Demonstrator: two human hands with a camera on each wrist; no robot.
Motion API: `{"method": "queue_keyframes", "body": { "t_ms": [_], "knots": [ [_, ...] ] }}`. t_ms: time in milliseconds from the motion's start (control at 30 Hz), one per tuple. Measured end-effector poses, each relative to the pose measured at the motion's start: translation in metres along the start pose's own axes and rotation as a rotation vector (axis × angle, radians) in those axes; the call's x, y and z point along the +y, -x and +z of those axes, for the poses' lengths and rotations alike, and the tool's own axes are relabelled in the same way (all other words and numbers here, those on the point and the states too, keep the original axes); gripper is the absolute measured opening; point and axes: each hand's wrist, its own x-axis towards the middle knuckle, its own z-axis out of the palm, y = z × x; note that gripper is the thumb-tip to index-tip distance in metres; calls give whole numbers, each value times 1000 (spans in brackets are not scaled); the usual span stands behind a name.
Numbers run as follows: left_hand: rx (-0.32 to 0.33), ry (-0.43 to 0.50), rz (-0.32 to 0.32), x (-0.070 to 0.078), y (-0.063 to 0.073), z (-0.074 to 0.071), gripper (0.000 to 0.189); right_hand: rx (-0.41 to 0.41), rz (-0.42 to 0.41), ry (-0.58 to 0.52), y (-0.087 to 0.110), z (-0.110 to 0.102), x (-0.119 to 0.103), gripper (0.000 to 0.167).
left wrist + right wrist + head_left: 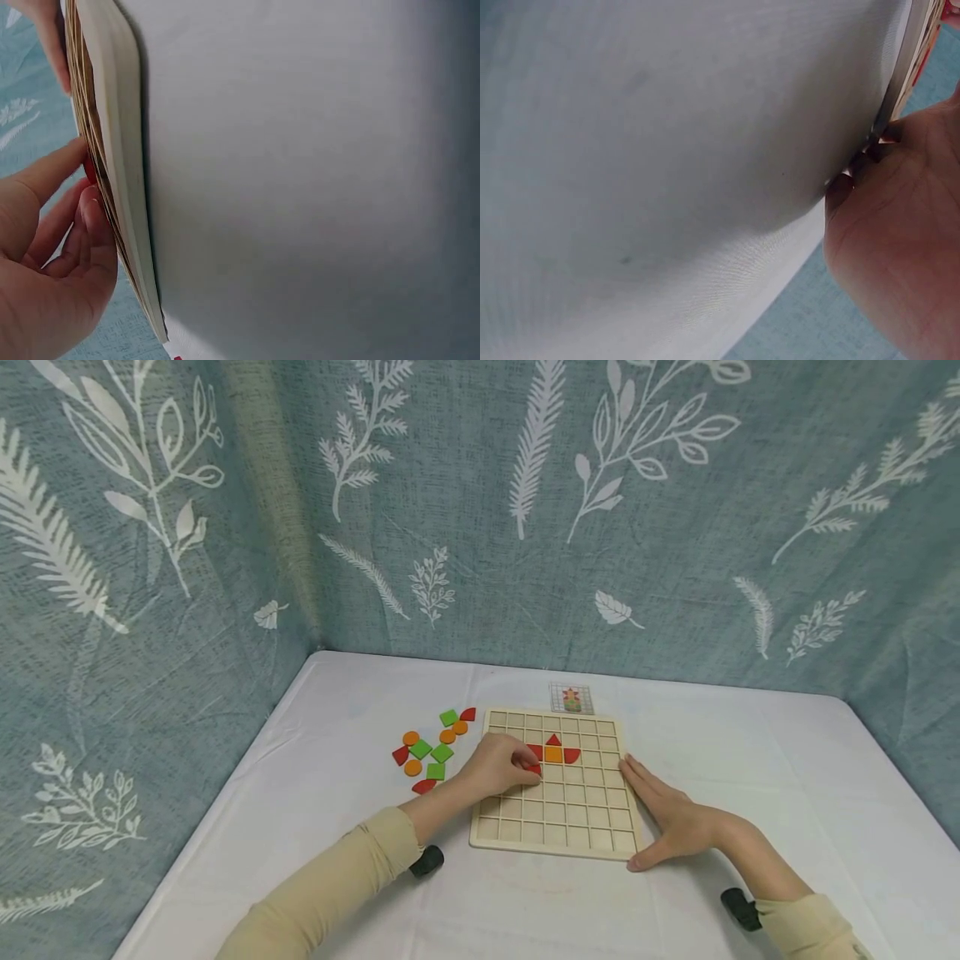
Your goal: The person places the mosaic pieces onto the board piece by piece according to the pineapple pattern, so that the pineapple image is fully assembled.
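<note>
A wooden grid board (517, 832) lies flat on the white table. My left hand (497, 765) reaches over its left part and pinches a red piece (534, 769) low over a grid square; the left wrist view shows the red piece (90, 169) between thumb and fingers. Set in the grid nearby are an orange square (553, 754), a red triangle (553, 740) above it, and red quarter-rounds on both sides, the right one (572, 756) in full view. My right hand (678, 818) rests with straight, spread fingers along the board's right edge, fingertips and thumb touching it.
Left of the board lie several loose pieces: green squares (442, 752), orange discs (412, 767) and red quarter-rounds (424, 787). Behind the board's far edge lies a small pattern card (572, 699) with a coloured figure on a grid. A leaf-patterned blue-green curtain (480, 568) hangs behind the table.
</note>
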Motion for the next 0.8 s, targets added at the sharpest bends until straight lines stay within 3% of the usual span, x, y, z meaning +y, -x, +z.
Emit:
{"method": "queue_keyframes", "body": {
  "t_ms": [800],
  "knots": [
    [-14, 51, -46, 1, 7, -6, 13, 3, -13, -5, 1, 0, -1, 136]
  ]
}}
